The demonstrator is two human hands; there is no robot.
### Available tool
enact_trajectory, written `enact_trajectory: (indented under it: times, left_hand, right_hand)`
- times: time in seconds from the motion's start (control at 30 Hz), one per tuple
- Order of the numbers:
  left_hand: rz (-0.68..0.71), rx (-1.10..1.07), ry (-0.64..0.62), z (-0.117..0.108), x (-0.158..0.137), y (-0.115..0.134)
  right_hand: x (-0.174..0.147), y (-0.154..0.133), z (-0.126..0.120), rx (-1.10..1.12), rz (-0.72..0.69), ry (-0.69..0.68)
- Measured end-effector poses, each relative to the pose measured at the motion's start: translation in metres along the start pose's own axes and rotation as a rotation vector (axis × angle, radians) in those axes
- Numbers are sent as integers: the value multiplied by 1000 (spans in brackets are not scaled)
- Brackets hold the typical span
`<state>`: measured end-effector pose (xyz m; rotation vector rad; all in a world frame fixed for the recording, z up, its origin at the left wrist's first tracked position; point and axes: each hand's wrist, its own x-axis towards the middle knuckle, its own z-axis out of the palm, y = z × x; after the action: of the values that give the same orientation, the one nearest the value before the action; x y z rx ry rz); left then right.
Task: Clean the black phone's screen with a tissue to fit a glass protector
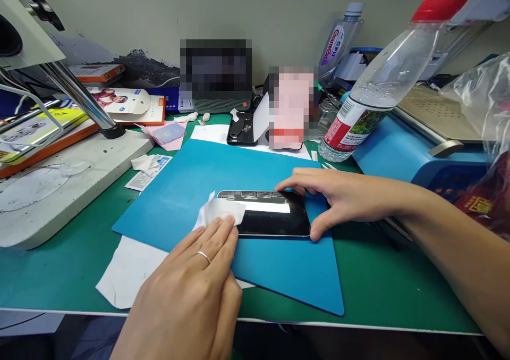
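A black smartphone (274, 223) lies flat, glossy side up, on a blue work mat (167, 190). My left hand (195, 283), with a ring on one finger, presses a folded white wipe (221, 211) onto the phone's left end. Its fingers are straight and held together over the cloth. At the phone's other end, my right hand (337, 192) grips the frame, fingers at the far edge and thumb at the near right corner. The wipe and my left fingers hide the phone's left end.
White paper (131, 272) sticks out under the mat. A tilted plastic bottle (354, 115) stands behind my right hand, near a blue machine (422, 147). On the left is a white stand base (71, 190) with a metal post (79, 97). A blurred screen (219, 67) stands behind.
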<state>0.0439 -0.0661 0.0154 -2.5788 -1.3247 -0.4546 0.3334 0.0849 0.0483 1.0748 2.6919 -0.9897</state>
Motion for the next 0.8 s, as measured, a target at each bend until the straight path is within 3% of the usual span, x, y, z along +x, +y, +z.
enact_trajectory:
  times: [0.23, 0.6, 0.7, 0.8]
  left_hand:
    - [26, -131, -77, 15, 2, 13]
    - [-7, -339, -7, 23, 45, 69]
    - [-9, -363, -19, 21, 44, 62]
    - [-67, -336, -26, 16, 34, 40]
  right_hand:
    - [1, 0, 2, 5, -23, 8]
    - [0, 6, 4, -3, -97, 28]
    - [0, 5, 4, 3, -83, 23]
    - [0, 3, 4, 8, -62, 24]
